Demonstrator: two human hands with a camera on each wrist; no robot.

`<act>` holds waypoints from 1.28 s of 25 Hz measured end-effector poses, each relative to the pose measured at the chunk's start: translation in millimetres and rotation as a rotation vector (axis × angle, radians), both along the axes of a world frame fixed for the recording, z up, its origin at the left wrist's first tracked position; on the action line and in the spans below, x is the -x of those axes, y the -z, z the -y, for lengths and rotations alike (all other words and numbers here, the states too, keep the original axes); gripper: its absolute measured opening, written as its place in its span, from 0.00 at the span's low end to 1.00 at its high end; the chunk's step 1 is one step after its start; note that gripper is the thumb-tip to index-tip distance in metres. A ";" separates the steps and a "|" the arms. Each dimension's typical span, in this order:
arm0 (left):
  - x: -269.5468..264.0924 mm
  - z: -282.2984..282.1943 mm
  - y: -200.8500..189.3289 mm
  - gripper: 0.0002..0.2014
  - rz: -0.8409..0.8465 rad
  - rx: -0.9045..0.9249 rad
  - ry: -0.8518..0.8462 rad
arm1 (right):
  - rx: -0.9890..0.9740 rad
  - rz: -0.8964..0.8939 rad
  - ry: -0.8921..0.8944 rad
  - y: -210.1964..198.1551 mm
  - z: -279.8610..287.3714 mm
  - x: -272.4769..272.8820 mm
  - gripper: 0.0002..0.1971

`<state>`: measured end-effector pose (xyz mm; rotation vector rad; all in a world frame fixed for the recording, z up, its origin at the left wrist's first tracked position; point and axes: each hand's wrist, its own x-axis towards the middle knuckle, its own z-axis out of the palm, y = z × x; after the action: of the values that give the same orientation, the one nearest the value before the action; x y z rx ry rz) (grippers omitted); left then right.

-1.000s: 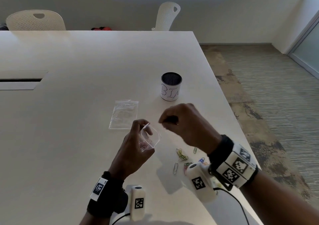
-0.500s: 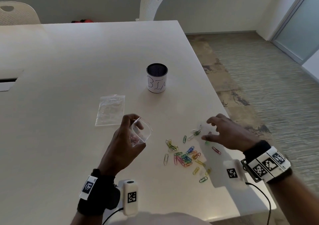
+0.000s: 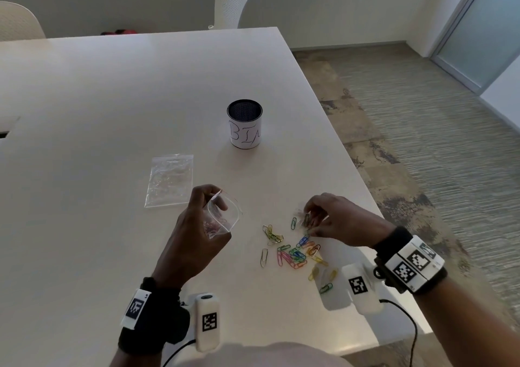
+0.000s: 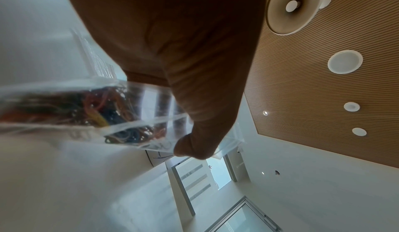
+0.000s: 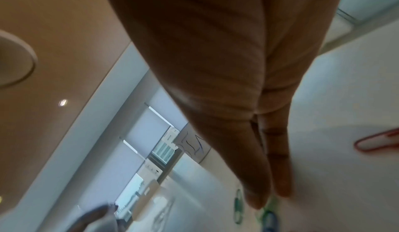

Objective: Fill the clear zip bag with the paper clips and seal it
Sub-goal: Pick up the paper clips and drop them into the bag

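My left hand [image 3: 216, 197] holds a small clear zip bag [image 3: 226, 216] above the table, mouth open toward the right. Several coloured clips lie in its bottom [image 4: 103, 109], and my thumb [image 4: 194, 143] presses on the bag's side. A loose pile of coloured paper clips [image 3: 295, 254] is spread on the table to the right of the bag. My right hand [image 3: 308, 220] is down at the pile's far edge, fingertips pinching a few clips. In the right wrist view the fingertips [image 5: 259, 201] meet by a green clip [image 5: 238, 206]; a red clip [image 5: 377, 143] lies apart.
A second clear zip bag [image 3: 170, 179] lies flat to the left, beyond my left hand. A white cup with a dark rim [image 3: 244, 124] stands farther back. The table's right edge [image 3: 365, 197] runs close behind the clips. White chairs [image 3: 232, 0] stand at the far side.
My right hand left the bag's mouth, swung right and down to the pile, and its spread fingers have closed on a few clips. The left hand kept holding the bag.
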<state>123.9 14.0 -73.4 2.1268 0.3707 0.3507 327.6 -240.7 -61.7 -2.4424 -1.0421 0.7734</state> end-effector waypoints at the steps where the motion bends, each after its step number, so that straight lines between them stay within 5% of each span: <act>1: 0.2 0.0 0.1 0.35 0.003 -0.002 0.000 | -0.046 0.011 0.005 -1.0 -0.5 -1.7 0.18; 5: 2.2 -0.1 0.5 0.35 0.007 -0.002 -0.005 | -0.078 0.157 0.048 -0.4 -7.3 -2.2 0.18; 10: 3.1 -0.3 -0.2 0.34 0.015 0.000 -0.002 | -0.002 -0.004 -0.147 -6.8 -13.5 32.4 0.20; 14: 3.6 -0.4 0.7 0.35 0.013 0.003 -0.006 | 0.119 0.148 -0.192 -15.2 -6.7 44.4 0.49; 16: 2.9 -0.2 1.0 0.35 0.010 0.002 -0.004 | 0.152 0.179 -0.171 -11.7 -8.0 49.1 0.52; 24: 3.4 0.8 0.6 0.35 0.010 0.004 -0.014 | -0.057 0.217 -0.040 7.3 -25.0 62.4 0.11; 32: 4.5 1.0 -0.6 0.35 0.020 0.011 -0.018 | -0.112 0.268 -0.028 -1.8 -34.1 47.1 0.06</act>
<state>119.4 13.1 -72.8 2.1094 0.3796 0.3788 280.6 -206.6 -59.9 -2.4852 -1.1823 0.3898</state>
